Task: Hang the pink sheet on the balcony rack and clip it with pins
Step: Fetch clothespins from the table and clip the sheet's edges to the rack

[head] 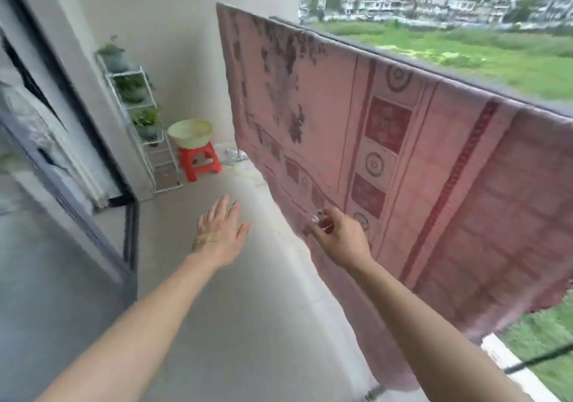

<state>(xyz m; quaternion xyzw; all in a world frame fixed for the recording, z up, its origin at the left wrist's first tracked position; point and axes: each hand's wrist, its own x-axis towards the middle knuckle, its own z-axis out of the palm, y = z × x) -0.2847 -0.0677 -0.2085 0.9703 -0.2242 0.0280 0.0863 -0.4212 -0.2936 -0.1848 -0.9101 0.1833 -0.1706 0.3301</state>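
A: Where did the pink sheet [418,165] lie from the grip?

B: It was draped over the balcony rack [403,60], hanging down on the near side; the right hand [341,240] was low against its lower part, so the top fold on the rail sat well above and beyond that hand; the rail's long axis ran from upper far left down toward the near right, and any clip would have to sit astride it.

A: Which hand was nearer the cloth?

B: The right one, just in front of the fabric, perhaps touching it; the left hand [218,231] was well apart to the left, over the bare floor.

A: And the grip?

B: The right hand's fingers [322,221] were curled together around small things, something shiny and something red, probably the pins [321,220]; blur kept me from counting them; the left hand was flat and spread, palm down, holding nothing.

A: Their pose?

B: Both forearms were stretched forward; the right wrist was bent with the knuckles toward the sheet; I judged the next move would call for raising that hand up to the rail.
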